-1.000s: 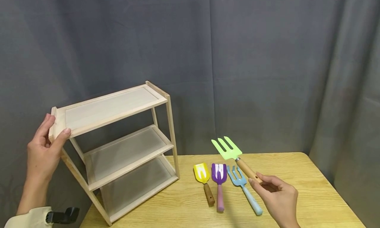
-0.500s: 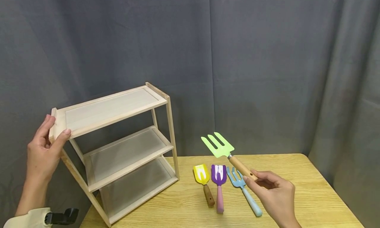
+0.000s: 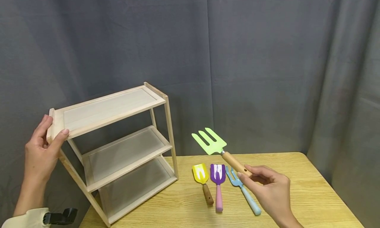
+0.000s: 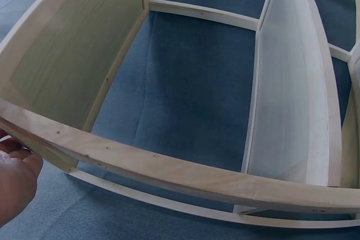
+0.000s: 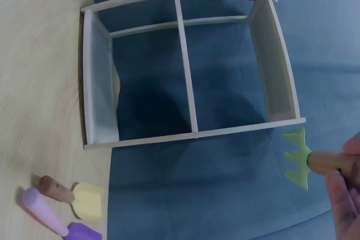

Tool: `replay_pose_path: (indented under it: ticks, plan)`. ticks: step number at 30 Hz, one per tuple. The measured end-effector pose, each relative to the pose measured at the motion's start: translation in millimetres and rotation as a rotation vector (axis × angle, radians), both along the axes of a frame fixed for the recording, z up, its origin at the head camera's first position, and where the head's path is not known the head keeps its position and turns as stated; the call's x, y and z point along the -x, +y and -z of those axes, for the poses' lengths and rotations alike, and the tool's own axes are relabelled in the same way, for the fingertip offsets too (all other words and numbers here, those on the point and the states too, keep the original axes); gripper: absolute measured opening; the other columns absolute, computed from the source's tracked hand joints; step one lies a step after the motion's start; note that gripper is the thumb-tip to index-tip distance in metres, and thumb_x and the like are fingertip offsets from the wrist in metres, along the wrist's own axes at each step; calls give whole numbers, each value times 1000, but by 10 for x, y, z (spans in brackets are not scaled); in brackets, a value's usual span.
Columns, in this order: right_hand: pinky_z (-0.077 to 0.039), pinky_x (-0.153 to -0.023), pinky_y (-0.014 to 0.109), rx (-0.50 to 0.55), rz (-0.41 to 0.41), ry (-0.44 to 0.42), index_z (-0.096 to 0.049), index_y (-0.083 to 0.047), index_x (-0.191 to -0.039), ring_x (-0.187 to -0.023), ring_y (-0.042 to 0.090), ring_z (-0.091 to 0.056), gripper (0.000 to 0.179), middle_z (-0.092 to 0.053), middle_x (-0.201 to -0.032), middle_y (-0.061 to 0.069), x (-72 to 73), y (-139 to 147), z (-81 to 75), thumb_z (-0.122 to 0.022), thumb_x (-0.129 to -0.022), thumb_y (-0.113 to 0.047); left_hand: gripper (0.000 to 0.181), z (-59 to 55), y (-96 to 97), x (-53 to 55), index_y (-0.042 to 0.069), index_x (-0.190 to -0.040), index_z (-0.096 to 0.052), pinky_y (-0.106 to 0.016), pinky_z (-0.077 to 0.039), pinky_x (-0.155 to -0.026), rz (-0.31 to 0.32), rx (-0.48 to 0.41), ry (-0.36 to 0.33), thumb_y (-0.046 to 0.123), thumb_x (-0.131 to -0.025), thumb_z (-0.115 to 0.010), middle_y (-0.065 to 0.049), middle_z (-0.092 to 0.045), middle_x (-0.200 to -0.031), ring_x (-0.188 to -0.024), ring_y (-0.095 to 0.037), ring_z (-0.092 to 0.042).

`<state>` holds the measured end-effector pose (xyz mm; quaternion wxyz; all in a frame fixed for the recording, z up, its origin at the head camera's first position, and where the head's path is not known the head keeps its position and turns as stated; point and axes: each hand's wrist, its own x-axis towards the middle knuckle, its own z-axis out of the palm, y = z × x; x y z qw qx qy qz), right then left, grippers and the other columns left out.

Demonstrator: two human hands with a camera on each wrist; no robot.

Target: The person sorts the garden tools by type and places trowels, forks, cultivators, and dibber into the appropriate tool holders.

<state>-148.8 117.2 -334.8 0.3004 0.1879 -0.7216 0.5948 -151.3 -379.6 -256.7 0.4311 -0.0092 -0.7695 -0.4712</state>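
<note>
A light wooden shelf rack (image 3: 127, 114) with three tiers stands on the left of the table. My left hand (image 3: 41, 152) grips the left end of its top tier, thumb on the front edge. In the left wrist view that hand (image 4: 17, 178) shows only in part, beside the rack's side rail (image 4: 146, 161). My right hand (image 3: 268, 188) pinches the wooden handle end of a green garden hand fork (image 3: 213, 145), held above the table with its tines towards the upper left. The right wrist view shows the green fork (image 5: 302, 158) apart from the rack.
On the wooden table (image 3: 314, 191) lie a yellow hand shovel (image 3: 201, 173), a purple hand shovel (image 3: 218, 175) with a pink handle and a light blue hand fork (image 3: 248, 198), side by side. A grey curtain (image 3: 252, 73) hangs behind the table.
My right hand has carried the green fork leftwards and slightly up, towards the rack. The left hand keeps its grip, and the tools on the table have stayed put.
</note>
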Motion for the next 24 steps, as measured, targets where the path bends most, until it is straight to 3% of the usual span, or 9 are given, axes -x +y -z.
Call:
replay_pose_path:
  ticks: [4, 10, 17, 18, 24]
  plan:
    - [-51, -54, 26, 24, -25, 5, -67, 9, -82, -57, 14, -61, 22, -65, -74, 12, 1, -36, -60, -74, -61, 12, 56, 38, -62, 33, 3, -134, -37, -14, -28, -93, 10, 14, 11, 0, -82, -58, -7, -26, -142, -126, -15, -29]
    - [-50, -50, 24, 33, -59, 25, -66, 10, -83, -55, 15, -61, 22, -64, -72, 13, 13, -90, -155, -73, -62, 13, 55, 172, -273, 187, 2, -130, -43, -13, -28, -93, 140, -81, 129, -3, -79, -61, -10, -28, -141, -126, -17, -28]
    - [-50, -49, 24, 41, -117, 58, -66, 10, -85, -55, 16, -61, 23, -65, -75, 15, 53, -171, -222, -72, -63, 13, 57, 77, -151, 118, 3, -134, -38, -15, -27, -94, 38, 16, 41, 0, -81, -59, -8, -25, -142, -127, -16, -28]
    - [-49, -48, 24, 43, -127, 58, -66, 10, -86, -55, 16, -61, 24, -65, -76, 15, 61, -185, -221, -72, -63, 12, 57, 78, -152, 117, 2, -134, -37, -15, -26, -94, 60, 5, 52, 0, -81, -59, -8, -24, -143, -127, -16, -27]
    - [-48, -43, 25, 53, -168, 80, -68, 5, -89, -56, 17, -60, 26, -66, -79, 11, 159, -230, -126, -74, -64, 8, 58, 236, -415, 267, 8, -135, -37, -14, -26, -94, 67, 45, 65, 1, -81, -59, -6, -24, -143, -127, -15, -26]
